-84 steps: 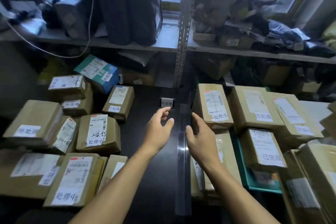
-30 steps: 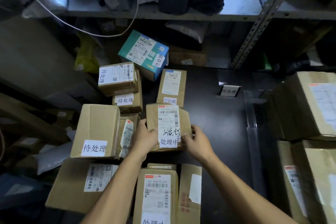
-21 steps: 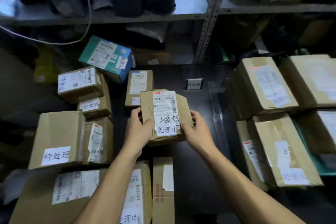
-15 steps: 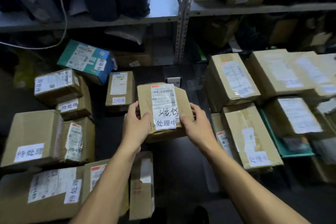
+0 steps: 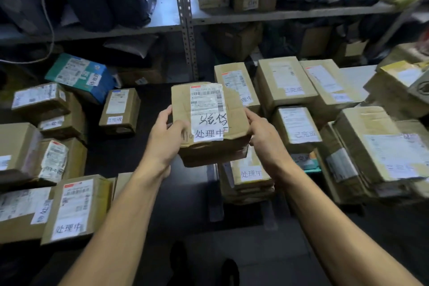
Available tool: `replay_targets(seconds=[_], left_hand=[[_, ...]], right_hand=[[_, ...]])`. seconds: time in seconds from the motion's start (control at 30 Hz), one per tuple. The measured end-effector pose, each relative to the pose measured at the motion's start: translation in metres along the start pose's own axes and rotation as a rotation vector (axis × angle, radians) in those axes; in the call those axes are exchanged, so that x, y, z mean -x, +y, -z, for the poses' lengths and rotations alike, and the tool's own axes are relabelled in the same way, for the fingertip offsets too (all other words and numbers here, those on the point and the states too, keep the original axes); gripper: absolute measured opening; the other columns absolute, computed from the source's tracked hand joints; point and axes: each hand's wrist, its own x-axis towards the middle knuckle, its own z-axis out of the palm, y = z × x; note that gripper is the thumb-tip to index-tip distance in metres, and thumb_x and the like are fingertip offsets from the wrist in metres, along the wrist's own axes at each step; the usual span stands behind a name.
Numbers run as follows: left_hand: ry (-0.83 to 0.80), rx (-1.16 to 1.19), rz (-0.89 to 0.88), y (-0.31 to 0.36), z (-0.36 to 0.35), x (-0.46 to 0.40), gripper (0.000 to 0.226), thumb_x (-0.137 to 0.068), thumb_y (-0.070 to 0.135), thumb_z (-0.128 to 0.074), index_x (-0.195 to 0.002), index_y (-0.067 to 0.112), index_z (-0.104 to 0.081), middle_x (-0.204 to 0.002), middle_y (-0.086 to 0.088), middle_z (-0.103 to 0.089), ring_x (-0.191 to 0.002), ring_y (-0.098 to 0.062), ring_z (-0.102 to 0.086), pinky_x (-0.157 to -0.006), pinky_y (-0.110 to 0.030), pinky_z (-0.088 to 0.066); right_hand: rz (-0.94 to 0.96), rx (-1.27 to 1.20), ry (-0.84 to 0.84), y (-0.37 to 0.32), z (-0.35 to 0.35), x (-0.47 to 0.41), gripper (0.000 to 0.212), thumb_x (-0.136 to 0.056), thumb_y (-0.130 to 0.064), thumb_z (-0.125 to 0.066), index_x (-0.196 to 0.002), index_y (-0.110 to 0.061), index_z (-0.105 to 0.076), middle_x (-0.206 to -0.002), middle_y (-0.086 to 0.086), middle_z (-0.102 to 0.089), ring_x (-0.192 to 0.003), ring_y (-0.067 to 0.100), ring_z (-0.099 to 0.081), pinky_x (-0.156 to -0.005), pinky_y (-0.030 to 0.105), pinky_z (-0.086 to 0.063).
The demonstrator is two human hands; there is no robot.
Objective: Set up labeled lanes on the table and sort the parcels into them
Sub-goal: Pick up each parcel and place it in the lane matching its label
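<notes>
Across the back, a metal shelf [image 5: 278, 15] runs the width of the view, loaded with dark bags and crumpled packages. Below it the dark counter [image 5: 144, 160] carries two groups of cardboard parcels with a bare strip between them. On the right, a tight cluster [image 5: 287, 81] of larger boxes lies label-up, some stacked on others; one low stack [image 5: 250, 181] near the strip shows a white tag reading 处理中. On the left, smaller boxes sit looser, among them a teal box [image 5: 81, 74] tilted at the far edge and a near box [image 5: 76, 209] with a long shipping label and a 处理中 tag. Held above the strip, clear of the counter, is a creased brown parcel [image 5: 209, 123], label up, with handwriting and a white 处理中 tag. The left hand [image 5: 164, 139] grips its left side, thumb on top; the right hand [image 5: 264, 141] grips its right side, fingers curled round the edge
</notes>
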Motion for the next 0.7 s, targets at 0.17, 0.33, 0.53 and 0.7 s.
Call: replay_targets(seconds=[0.17,0.33,0.53,0.7], left_hand=[[-0.075,0.018,-0.02,0.021,-0.039,0.012,0.046,-0.094,0.016,-0.052,-0.134,0.036,-0.048,-0.104,0.005,-0.074,-0.087,-0.008,-0.074,-0.058,-0.018,-0.055],[-0.103,0.025,-0.017,0.017,-0.068,0.012,0.046,-0.093,0.014,-0.053,-0.135,0.031,-0.049,-0.101,0.005,-0.076,-0.086,-0.008,-0.074,-0.053,-0.016,-0.052],[-0.144,0.018,0.05,-0.003,-0.095,0.006,0.05,-0.091,0.012,-0.055,-0.138,0.029,-0.049,-0.102,0.006,-0.075,-0.09,-0.013,-0.074,-0.065,-0.026,-0.055],[-0.167,0.022,0.091,-0.022,-0.107,0.005,0.043,-0.092,0.009,-0.054,-0.116,0.044,-0.054,-0.101,0.006,-0.076,-0.092,-0.014,-0.073,-0.064,-0.023,-0.055]], right_hand=[[0.029,0.079,0.07,-0.008,0.048,0.003,0.071,-0.091,0.001,-0.033,-0.101,-0.065,-0.059,-0.095,-0.022,-0.071,-0.099,-0.003,-0.062,-0.08,0.018,-0.053],[0.022,0.05,0.088,-0.003,0.072,0.008,0.061,-0.086,-0.009,-0.032,-0.097,-0.059,-0.066,-0.083,-0.027,-0.07,-0.08,-0.011,-0.06,-0.058,0.005,-0.043],[-0.082,0.052,0.124,0.023,0.082,0.008,0.049,-0.076,-0.015,-0.034,-0.092,-0.048,-0.066,-0.084,-0.032,-0.067,-0.074,-0.014,-0.056,-0.05,0.004,-0.037],[-0.199,0.021,0.106,0.052,0.085,0.004,0.04,-0.078,-0.02,-0.039,-0.096,-0.039,-0.069,-0.086,-0.019,-0.071,-0.07,-0.008,-0.059,-0.055,0.01,-0.043]])
